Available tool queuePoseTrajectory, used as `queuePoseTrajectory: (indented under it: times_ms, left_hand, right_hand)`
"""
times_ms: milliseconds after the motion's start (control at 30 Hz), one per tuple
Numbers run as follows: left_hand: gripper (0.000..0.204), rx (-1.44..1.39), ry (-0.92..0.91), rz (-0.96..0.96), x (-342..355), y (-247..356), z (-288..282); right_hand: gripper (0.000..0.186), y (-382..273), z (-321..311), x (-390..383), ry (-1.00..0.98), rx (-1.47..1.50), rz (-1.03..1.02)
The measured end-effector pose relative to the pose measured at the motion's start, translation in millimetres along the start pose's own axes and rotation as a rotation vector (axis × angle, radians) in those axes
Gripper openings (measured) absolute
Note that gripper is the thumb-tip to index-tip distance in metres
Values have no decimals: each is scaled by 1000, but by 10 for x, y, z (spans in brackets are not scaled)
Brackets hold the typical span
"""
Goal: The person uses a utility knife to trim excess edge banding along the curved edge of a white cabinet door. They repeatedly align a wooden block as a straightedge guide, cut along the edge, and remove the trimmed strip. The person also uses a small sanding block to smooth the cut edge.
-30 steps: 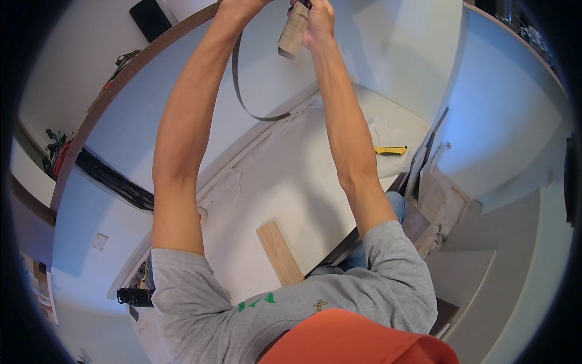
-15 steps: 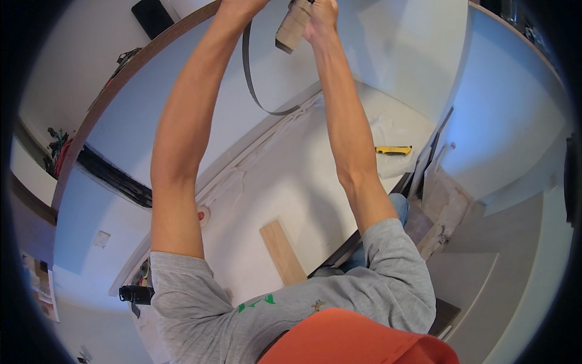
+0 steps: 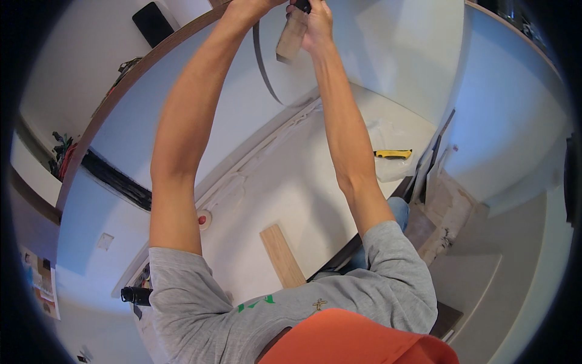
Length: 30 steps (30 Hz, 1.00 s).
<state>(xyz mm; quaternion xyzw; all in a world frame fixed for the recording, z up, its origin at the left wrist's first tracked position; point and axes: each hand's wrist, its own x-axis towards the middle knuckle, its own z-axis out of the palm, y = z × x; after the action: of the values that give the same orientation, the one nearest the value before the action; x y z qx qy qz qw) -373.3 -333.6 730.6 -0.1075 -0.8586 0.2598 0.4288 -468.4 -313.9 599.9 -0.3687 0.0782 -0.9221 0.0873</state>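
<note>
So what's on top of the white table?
A wooden board, a yellow cutter, and a round red-centred item beside your left arm. Your grey shirt and both arms cover other parts; anything beneath them can't be seen.

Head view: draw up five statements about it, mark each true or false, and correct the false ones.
1. The right hand grips a wooden block. True.
2. The yellow utility knife lies left of the right arm. False: the knife lies to its right.
3. A dark grey strip hangs between the left arm and the right arm. True.
4. The flat wooden plank is held up in the air. False: the plank lies on the white surface.
5. The upper picture edge cuts off part of the left hand. True.
</note>
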Motion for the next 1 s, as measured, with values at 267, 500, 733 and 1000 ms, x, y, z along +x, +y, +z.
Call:
queuePoseTrajectory:
  times_ms: [267,500,733,1000]
  left_hand:
    - [9,27,28,22,-18,20,14]
    - [10,27,14,1,-14,42,31]
    - [11,19,26,-18,-21,55,42]
    - [9,-20,43,-30,-40,48,54]
  right_hand:
    - [25,-51,-12,61,-50,-72,-54]
    - [23,-18,5,93,-17,-32,-19]
    - [24,-15,183,94,171,-66,-25]
    - [27,-89,-164,174,-107,-124,44]
